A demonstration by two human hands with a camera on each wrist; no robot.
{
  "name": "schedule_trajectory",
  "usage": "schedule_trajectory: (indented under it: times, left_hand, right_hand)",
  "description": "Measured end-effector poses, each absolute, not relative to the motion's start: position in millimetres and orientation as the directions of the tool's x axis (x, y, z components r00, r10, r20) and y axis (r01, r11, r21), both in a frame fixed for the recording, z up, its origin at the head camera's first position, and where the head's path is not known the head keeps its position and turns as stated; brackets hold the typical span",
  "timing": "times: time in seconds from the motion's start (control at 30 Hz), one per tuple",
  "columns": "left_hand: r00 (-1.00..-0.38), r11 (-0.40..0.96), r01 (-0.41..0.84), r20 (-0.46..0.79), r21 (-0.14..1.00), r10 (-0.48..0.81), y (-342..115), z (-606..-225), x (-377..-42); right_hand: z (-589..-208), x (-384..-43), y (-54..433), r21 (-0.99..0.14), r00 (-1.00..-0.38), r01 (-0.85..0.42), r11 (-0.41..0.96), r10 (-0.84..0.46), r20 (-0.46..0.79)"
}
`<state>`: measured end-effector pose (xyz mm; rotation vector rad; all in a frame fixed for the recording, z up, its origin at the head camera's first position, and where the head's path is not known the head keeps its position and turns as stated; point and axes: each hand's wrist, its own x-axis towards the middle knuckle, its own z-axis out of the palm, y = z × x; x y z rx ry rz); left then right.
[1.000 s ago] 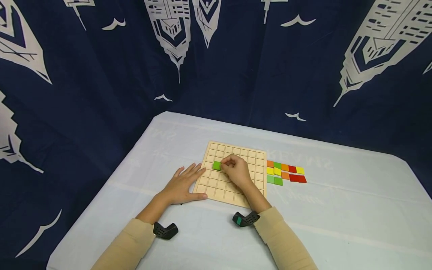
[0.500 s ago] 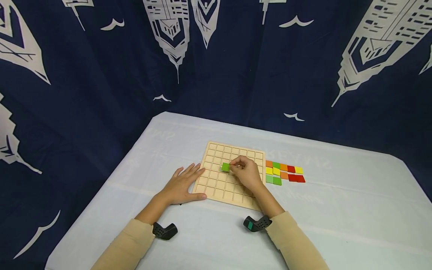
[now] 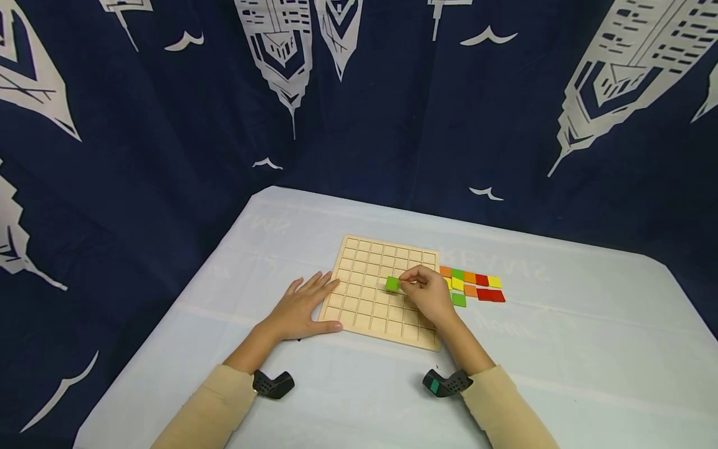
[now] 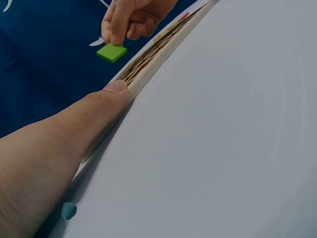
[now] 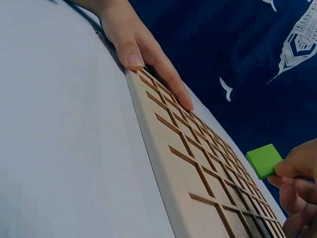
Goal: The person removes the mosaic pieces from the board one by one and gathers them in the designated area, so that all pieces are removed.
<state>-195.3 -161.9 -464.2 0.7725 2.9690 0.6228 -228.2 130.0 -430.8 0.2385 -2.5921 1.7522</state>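
Note:
Thumb and fingertips of my right hand [image 3: 429, 296] pinch a flat green square tile [image 3: 392, 284], seen above the wooden grid board [image 3: 359, 305]. In the right wrist view the tile [image 5: 264, 160] is raised off the board [image 5: 185, 171], its corner between the thumb and a finger. My left hand [image 3: 303, 307] lies with fingers spread at the board's left edge. Its thumb [image 4: 106, 101] touches the near corner and its other fingertips rest on the left side.
Several coloured tiles [image 3: 485, 294] in orange, green, red and yellow lie in rows to the right of the board, partly hidden by my right hand. A white cloth [image 3: 561, 349] covers the table, with a dark blue patterned curtain [image 3: 392, 137] behind it.
My right hand has moved to the right across the board, carrying the green tile with it. The left hand has stayed at the board's left edge.

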Motion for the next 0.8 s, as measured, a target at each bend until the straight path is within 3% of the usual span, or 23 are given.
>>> schedule_trajectory:
  times: [0.33,0.8]
  left_hand:
    - [-0.879,0.798,0.464,0.088,0.385,0.469,-162.0,-464.0,-195.1]
    - [-0.879,0.798,0.464,0.086,0.385,0.469,-160.8,-463.1,-195.0]
  right_hand:
    - [-428.1,-222.5,158.8,-0.938,-0.997,-0.034,0.344,-0.074,0.009]
    - [-434.1,-217.7,190.3,-0.918,-1.0,-0.011,0.398,0.006,0.014]
